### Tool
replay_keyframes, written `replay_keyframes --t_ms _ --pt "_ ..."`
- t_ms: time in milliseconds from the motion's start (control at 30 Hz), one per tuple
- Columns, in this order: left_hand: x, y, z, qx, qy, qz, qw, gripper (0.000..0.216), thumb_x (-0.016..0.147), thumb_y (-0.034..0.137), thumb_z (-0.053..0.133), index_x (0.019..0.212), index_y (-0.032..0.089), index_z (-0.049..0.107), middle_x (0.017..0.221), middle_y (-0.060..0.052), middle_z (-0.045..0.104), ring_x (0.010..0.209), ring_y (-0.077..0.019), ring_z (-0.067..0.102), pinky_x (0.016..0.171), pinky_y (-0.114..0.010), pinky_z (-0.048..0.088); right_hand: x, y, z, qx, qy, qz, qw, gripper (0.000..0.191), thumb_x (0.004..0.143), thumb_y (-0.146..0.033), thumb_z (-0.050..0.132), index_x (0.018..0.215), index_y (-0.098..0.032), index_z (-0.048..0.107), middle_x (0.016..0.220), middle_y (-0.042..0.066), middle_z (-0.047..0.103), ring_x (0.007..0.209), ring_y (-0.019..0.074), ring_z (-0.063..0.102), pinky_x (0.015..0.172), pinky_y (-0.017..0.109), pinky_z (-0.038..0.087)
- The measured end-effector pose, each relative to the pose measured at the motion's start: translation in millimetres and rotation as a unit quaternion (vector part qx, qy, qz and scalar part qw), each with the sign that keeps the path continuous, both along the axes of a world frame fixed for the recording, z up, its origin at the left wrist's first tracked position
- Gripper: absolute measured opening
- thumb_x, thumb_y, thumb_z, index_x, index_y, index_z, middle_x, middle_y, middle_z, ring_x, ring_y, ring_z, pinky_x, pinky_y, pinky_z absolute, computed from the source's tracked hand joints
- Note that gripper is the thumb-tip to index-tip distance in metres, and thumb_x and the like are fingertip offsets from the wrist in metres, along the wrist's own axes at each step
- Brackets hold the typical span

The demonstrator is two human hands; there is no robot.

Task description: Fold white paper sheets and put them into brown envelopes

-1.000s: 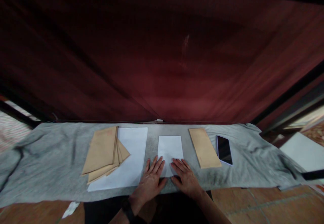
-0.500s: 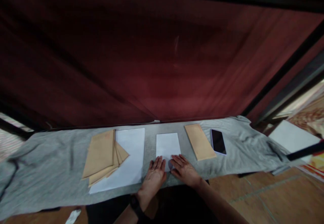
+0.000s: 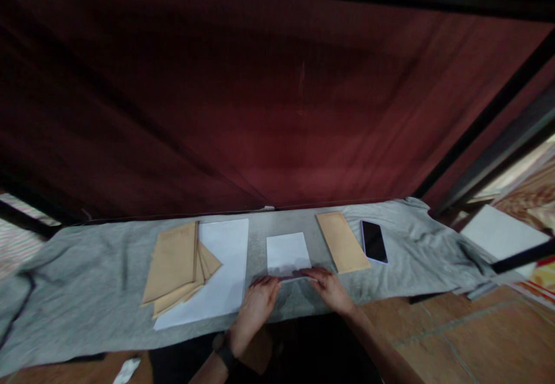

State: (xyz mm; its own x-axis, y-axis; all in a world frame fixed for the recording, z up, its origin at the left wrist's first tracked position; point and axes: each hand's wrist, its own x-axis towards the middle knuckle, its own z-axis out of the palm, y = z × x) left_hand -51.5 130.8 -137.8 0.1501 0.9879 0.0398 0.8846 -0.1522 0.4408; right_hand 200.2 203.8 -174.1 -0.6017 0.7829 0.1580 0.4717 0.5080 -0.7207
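A white sheet of paper (image 3: 287,252) lies in front of me on the grey cloth (image 3: 108,280), its near edge raised and bent up. My left hand (image 3: 261,298) grips that edge at its left corner, fingers closed. At the right corner my right hand (image 3: 329,289) pinches the same edge, thumb below and fingers on top. Just right of the sheet rests a brown envelope (image 3: 343,243). To the left, a stack of brown envelopes (image 3: 173,259) overlaps larger white paper (image 3: 223,274).
A phone (image 3: 374,242) with a dark screen lies right of the single envelope. A dark red panel (image 3: 277,112) rises behind the cloth. On the right stand dark bars and a white board (image 3: 503,233). Brown floor tiles (image 3: 455,332) show below.
My hands lay flat on the near part of the sheet; now their fingers have closed on its near edge and lifted it. The flat part of the sheet looks shorter.
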Motion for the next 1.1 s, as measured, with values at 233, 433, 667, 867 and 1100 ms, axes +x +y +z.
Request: replay_keyframes --t_ms 233,433,667,867,1100 --pt "-16.8 2.2 -24.2 0.034 -0.114 0.007 0.993 0.049 0.076 -0.006 0.053 0.11 0.024 0.072 0.127 -0.004 0.07 0.122 -0.0201 0.062 0.108 -0.042 0.049 2.1 2.5 -19.6 0.01 0.042 -0.041 0.998 0.044 0.077 -0.005 0.06 0.112 -0.026 0.074 0.127 0.006 0.07 0.123 0.0246 0.06 0.108 0.047 0.046" --pt "-23.3 12.6 -34.7 0.052 -0.085 -0.008 0.995 0.065 0.068 -0.013 0.043 0.115 0.022 0.071 0.132 -0.005 0.067 0.127 -0.0201 0.058 0.112 -0.046 0.047 0.9 8.0 -30.4 0.03 0.029 -0.055 0.998 0.056 0.071 0.002 0.054 0.116 -0.027 0.072 0.125 0.006 0.071 0.12 0.0235 0.062 0.107 0.046 0.046" --pt "-30.2 10.6 -36.2 0.07 -0.069 -0.041 0.994 0.054 0.073 -0.005 0.051 0.113 0.024 0.072 0.13 -0.004 0.068 0.126 -0.0225 0.059 0.11 -0.047 0.049 1.6 10.9 -29.0 0.022 0.028 -0.06 0.998 0.047 0.075 -0.003 0.056 0.111 -0.026 0.074 0.121 0.007 0.072 0.117 0.0238 0.063 0.105 0.045 0.046" --pt "-27.8 8.0 -31.4 0.033 -0.152 0.026 0.987 0.024 0.095 0.029 0.053 0.107 0.026 0.074 0.119 -0.004 0.074 0.117 -0.022 0.065 0.104 -0.039 0.052 -1.8 12.9 -18.9 0.017 0.002 -0.075 0.997 0.023 0.097 -0.032 0.052 0.103 -0.025 0.073 0.109 0.007 0.074 0.108 0.0242 0.065 0.099 0.043 0.049" --pt "-16.0 29.6 -24.7 0.034 -0.176 0.159 0.971 0.034 0.098 0.043 0.046 0.087 0.021 0.07 0.086 -0.005 0.075 0.081 -0.0186 0.07 0.075 -0.027 0.055 -22.8 20.9 -14.5 0.037 -0.037 -0.196 0.979 0.035 0.102 -0.041 0.041 0.092 -0.022 0.068 0.091 0.007 0.072 0.09 0.0231 0.068 0.083 0.034 0.052"
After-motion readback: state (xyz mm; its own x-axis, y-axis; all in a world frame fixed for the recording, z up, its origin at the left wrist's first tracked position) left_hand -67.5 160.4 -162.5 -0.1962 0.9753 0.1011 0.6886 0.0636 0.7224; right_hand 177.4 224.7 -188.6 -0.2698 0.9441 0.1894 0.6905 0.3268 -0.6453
